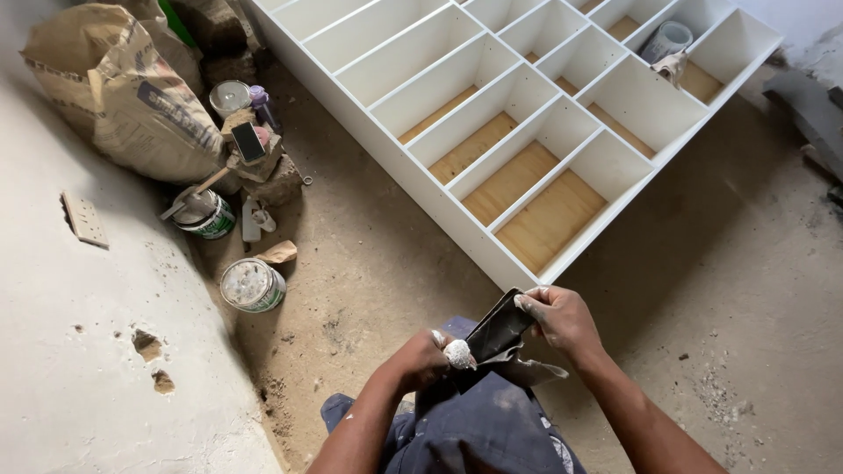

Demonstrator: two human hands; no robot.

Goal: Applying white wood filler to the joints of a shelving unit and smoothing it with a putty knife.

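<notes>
Dark cloth (496, 338) sits low in the middle of the view, stretched between both hands just above the person's lap in blue trousers (479, 430). Directly beyond it is the near corner of a big white shelf unit (492, 237) lying flat on the dusty floor (369, 263), its open compartments showing wood at the bottom. Bare floor spreads to the right of the hands, wide and open. On the left the room is tighter: a pale wall (79, 351) runs close by, with paint tins (252, 285) and a large sack (123, 96) lined up along its foot. The right hand (562, 320) is closed on the cloth's upper edge, fingers pinched together. The left hand (426, 360), smeared with white paste, is curled around the cloth's lower part.
</notes>
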